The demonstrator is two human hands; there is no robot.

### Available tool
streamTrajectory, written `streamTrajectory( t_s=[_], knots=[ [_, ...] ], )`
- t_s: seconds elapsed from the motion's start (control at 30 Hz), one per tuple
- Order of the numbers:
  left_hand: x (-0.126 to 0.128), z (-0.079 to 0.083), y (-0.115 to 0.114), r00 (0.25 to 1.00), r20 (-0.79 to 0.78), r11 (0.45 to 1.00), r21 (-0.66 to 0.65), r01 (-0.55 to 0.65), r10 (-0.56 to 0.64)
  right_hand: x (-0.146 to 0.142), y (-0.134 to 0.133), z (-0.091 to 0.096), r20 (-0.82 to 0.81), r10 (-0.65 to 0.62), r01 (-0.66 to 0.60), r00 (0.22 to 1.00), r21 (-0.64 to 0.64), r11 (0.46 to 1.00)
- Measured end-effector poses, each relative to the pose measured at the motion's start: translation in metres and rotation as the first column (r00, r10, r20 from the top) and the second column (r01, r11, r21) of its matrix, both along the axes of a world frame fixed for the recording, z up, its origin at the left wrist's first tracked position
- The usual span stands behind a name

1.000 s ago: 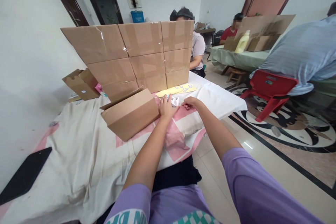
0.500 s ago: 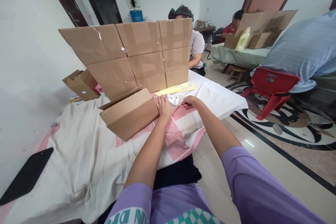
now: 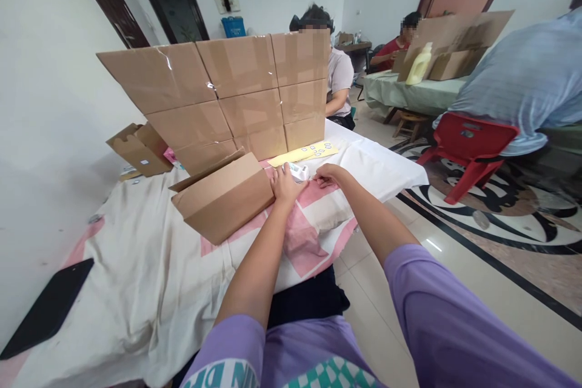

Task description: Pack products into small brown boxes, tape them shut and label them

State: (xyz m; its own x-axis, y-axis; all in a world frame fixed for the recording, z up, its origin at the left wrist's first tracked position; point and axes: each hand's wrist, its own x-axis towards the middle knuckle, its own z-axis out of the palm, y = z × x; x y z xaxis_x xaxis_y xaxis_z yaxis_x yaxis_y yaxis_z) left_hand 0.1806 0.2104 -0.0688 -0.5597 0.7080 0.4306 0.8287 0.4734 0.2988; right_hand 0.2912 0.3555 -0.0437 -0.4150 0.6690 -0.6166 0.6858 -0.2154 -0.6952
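A small white object point(image 3: 299, 172), smooth and plastic-looking, lies on the pink and white cloth. My left hand point(image 3: 284, 185) is closed on its left side, with the thumb stretched along the near edge. Just to the right, my right hand point(image 3: 326, 175) is closed, its fingertips pinched together close to the white object. Whatever those fingertips hold, if anything, is too small to make out. Behind both hands lies a yellow strip point(image 3: 286, 157) bearing several small pale stickers. An open cardboard box point(image 3: 231, 197) stands directly left of my left hand.
A tall panel of joined cardboard boxes point(image 3: 218, 94) rises behind the work area. Another open carton point(image 3: 143, 148) stands at the far left, and a black flat device point(image 3: 48, 309) lies near the left edge. One person sits behind the panel; others sit around a second table point(image 3: 409, 94).
The view has shifted very slightly. Both hands stay in nearly the same place by the white object. In the background, the person in red has moved a little.
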Motion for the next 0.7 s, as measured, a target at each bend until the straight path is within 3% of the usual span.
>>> streamTrajectory(
  t_s=[0.23, 0.33, 0.53, 0.7],
  knots=[
    [0.001, 0.002, 0.001, 1.000, 0.028, 1.000, 0.014, 0.004, -0.005, 0.000, 0.000, 0.001, 0.074, -0.014, 0.016, 0.997, -0.023, 1.000],
    [0.003, 0.004, 0.000, 0.999, 0.048, 0.999, 0.034, 0.002, -0.003, 0.010, -0.003, 0.001, 0.029, -0.023, 0.023, 0.999, -0.004, 1.000],
    [0.005, 0.000, -0.002, 0.997, 0.079, 0.997, 0.082, -0.001, -0.006, 0.041, -0.015, 0.000, -0.255, -0.039, 0.059, 0.966, 0.073, 0.996],
    [0.002, -0.003, 0.000, 0.997, 0.080, 0.995, 0.103, 0.015, -0.023, 0.056, -0.021, -0.008, -0.573, -0.107, 0.201, 0.813, 0.103, 0.974]
  ],
)
